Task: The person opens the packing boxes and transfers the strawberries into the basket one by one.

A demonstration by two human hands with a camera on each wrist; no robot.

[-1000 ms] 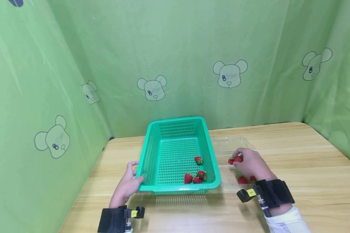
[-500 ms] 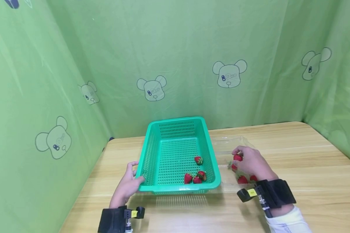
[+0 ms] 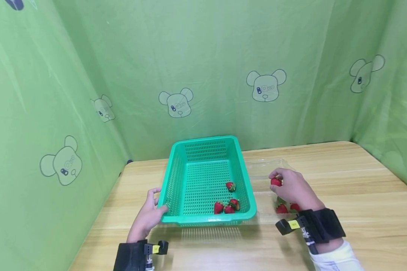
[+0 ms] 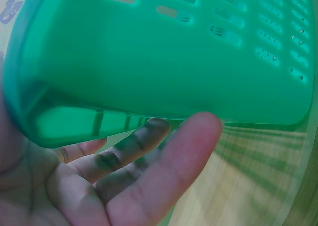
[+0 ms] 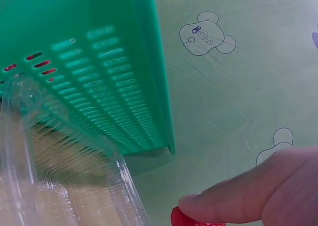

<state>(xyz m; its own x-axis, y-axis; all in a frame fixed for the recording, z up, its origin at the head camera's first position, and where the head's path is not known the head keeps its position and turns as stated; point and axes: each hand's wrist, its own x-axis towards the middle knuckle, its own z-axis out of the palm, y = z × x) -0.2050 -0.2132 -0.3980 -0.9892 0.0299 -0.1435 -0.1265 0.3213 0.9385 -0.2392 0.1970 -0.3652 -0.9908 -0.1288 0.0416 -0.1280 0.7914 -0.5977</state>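
Observation:
My left hand point(image 3: 147, 215) grips the near-left corner of a green slotted plastic basket point(image 3: 210, 218), thumb over the rim and fingers outside, as the left wrist view point(image 4: 149, 181) also suggests. Inside the basket, toward its near right, lie several strawberries point(image 3: 218, 207). To the right, my right hand point(image 3: 291, 188) pinches a red strawberry point(image 3: 276, 181) above a clear plastic box point(image 3: 264, 205). More strawberries point(image 3: 281, 209) lie in that box, partly covered by the hand and wrist. In the right wrist view the thumb point(image 5: 233, 198) presses on the held strawberry point(image 5: 194, 219).
The clear box point(image 5: 124, 186) stands close against the basket's right side. Both sit on a light wooden table point(image 3: 369, 188). Green curtains point(image 3: 217, 67) with bear-head drawings hang behind and at the sides. Each wrist wears a black strap point(image 3: 320, 225) with a small camera.
My right hand has risen slightly with its strawberry. A second strawberry by its fingertips dropped lower and no longer shows there. The left hand and basket stay as they were.

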